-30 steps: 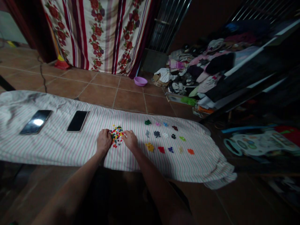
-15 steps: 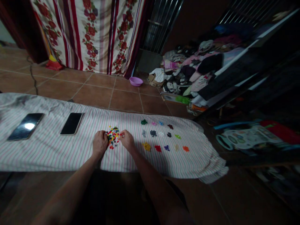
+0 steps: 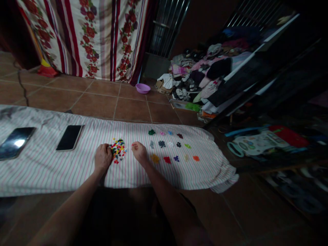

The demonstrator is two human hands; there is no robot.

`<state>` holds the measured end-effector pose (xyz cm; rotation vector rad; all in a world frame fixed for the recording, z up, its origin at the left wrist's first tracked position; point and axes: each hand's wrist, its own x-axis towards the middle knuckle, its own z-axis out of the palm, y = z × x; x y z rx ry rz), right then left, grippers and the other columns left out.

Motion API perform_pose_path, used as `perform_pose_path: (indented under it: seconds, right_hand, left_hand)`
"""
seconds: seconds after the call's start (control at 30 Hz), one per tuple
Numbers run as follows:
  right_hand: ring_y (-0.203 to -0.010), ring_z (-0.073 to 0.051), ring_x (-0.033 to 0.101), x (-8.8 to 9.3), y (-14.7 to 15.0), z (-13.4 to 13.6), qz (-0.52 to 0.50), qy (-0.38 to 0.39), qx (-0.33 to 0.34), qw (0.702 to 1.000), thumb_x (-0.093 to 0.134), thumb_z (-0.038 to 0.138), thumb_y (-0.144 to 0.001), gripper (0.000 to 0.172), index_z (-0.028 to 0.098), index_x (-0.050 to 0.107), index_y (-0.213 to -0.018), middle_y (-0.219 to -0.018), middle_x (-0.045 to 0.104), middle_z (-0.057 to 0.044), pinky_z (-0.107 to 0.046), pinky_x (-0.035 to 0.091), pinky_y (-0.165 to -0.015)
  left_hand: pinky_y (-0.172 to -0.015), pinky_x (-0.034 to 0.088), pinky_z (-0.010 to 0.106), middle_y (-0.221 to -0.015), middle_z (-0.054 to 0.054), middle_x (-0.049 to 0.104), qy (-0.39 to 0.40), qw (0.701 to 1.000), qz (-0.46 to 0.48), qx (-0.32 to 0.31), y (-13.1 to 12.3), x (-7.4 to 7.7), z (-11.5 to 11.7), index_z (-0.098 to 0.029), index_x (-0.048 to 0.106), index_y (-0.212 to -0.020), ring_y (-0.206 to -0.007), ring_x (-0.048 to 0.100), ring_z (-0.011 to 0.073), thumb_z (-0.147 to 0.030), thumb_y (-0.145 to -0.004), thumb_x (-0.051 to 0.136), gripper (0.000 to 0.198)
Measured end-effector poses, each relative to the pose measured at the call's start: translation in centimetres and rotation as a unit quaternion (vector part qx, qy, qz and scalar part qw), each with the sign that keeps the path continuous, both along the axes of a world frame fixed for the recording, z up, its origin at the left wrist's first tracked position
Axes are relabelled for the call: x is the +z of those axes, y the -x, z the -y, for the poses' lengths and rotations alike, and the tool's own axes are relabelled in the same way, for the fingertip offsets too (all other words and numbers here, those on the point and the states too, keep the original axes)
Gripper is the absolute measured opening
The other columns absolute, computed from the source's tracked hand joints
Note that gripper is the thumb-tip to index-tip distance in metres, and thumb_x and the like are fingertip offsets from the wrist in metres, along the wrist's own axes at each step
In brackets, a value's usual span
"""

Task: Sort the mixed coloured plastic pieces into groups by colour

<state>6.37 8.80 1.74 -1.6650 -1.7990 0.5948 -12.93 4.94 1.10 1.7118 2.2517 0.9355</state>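
Note:
A mixed pile of small colourful pieces lies on the striped cloth. At its left edge rests my left hand, its fingers curled down beside the pieces; whatever they hold, if anything, is hidden. My right hand is a little to the right of the pile, apart from it, pinching a small red piece between thumb and finger. Farther right, single-colour heaps sit in rows, among them a yellow heap, a red heap, a dark green heap and an orange heap.
The striped cloth covers a long low surface. Two dark-screened devices, a phone and a larger one, lie on the left. Beyond, on the tiled floor, are a purple basin and a heap of clothes.
My right hand has drawn away from the mixed pile to the right, with a small red piece in its pinch. My left hand stays beside the pile. The view has shifted slightly right.

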Motion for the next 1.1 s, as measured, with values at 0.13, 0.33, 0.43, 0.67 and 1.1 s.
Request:
perform_pose_path:
  seconds: [0.13,0.33,0.43,0.67,1.1]
  right_hand:
    - [-0.079,-0.014,0.066,0.4,-2.6,0.4,0.009,-0.028,-0.013,0.999,0.050,0.019,-0.086,0.018,0.023,0.066,-0.091,-0.083,0.071,0.000,-0.022,0.048,-0.073]
    - [-0.083,-0.017,0.064,1.0,-7.2,1.2,0.051,-0.089,-0.047,0.994,0.049,0.022,-0.086,0.022,0.021,0.070,-0.092,-0.089,0.071,-0.004,-0.026,0.048,-0.081]
    - [-0.088,-0.019,0.062,1.0,-9.8,1.8,0.081,-0.125,-0.085,0.985,0.049,0.022,-0.085,0.023,0.020,0.071,-0.088,-0.090,0.070,-0.007,-0.029,0.047,-0.084]
    - [-0.094,-0.021,0.060,0.3,-14.8,3.3,0.142,-0.135,-0.141,0.970,0.049,0.022,-0.085,0.022,0.016,0.071,-0.088,-0.094,0.070,-0.010,-0.032,0.044,-0.088]
    - [-0.080,-0.019,0.057,-0.4,-17.2,5.0,0.177,-0.101,-0.149,0.968,0.051,0.019,-0.081,0.019,0.016,0.069,-0.076,-0.081,0.068,-0.008,-0.030,0.040,-0.078]
  left_hand:
    - [-0.087,0.045,0.037,-0.092,0.009,0.061,-0.008,1.000,0.000,0.000,0.1,-0.1,0.0,-0.020,0.061,-0.094,-0.095,0.057,0.0233,-0.028,-0.091,0.035,0.027]
    - [-0.089,0.044,0.037,-0.094,0.009,0.061,-0.007,1.000,-0.003,0.003,0.2,-0.4,-0.1,-0.020,0.060,-0.095,-0.096,0.056,0.0233,-0.027,-0.089,0.037,0.025]
    - [-0.088,0.044,0.038,-0.096,0.010,0.061,0.000,1.000,-0.007,0.001,0.2,-0.4,-0.1,-0.019,0.060,-0.098,-0.097,0.056,0.0243,-0.028,-0.091,0.035,0.028]
    - [-0.087,0.044,0.038,-0.095,0.010,0.061,0.005,1.000,-0.020,0.003,0.1,-0.2,0.0,-0.018,0.061,-0.099,-0.096,0.056,0.0243,-0.028,-0.091,0.035,0.028]
    - [-0.088,0.044,0.036,-0.096,0.011,0.061,0.010,0.999,-0.035,0.002,0.2,-0.3,-0.1,-0.017,0.060,-0.100,-0.098,0.057,0.0242,-0.029,-0.092,0.034,0.030]
